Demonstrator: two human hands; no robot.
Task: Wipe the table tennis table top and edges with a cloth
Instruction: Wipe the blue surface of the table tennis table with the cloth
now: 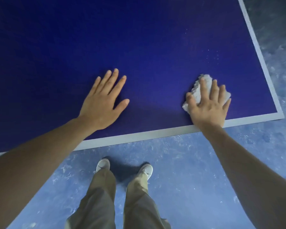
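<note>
The dark blue table tennis table top fills the upper part of the view, with a pale border line along its near edge and right edge. My right hand presses flat on a crumpled white cloth near the table's near right corner. The cloth shows past my fingertips and thumb. My left hand lies flat on the bare top, fingers spread, with nothing in it. Small white specks dot the surface beyond the cloth.
I stand at the table's near edge on a mottled blue floor. My legs in khaki trousers and white shoes show below the edge. The floor also runs along the table's right side.
</note>
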